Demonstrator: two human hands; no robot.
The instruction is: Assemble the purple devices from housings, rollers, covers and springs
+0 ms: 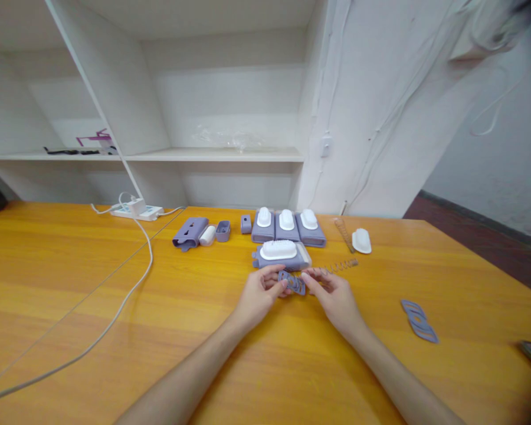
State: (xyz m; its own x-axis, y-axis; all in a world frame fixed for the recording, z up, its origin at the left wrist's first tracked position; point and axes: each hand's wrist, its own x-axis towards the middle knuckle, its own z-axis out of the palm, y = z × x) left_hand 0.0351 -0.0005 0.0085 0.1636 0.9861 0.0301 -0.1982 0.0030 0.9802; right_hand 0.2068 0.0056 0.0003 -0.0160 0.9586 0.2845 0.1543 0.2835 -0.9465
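Note:
My left hand (262,290) pinches a small flat purple plate (292,283) with curved slots, between thumb and fingers. Meeting the plate's right end, my right hand (331,292) is closed on a thin coil spring (343,267), which runs out rightward behind the fingers. Whether the spring is hooked into the plate cannot be made out. Just beyond both hands lies a purple case (272,264) with a white bristled oval piece (278,249) on top. A matching slotted plate (419,321) rests on the table to the right.
Three purple cases (287,235) with white oval tops stand in a row behind. Another coil spring (345,236) and a white oval piece (361,241) lie right of them. Purple parts (191,233) sit left. A power strip (137,211) trails a white cable (148,260).

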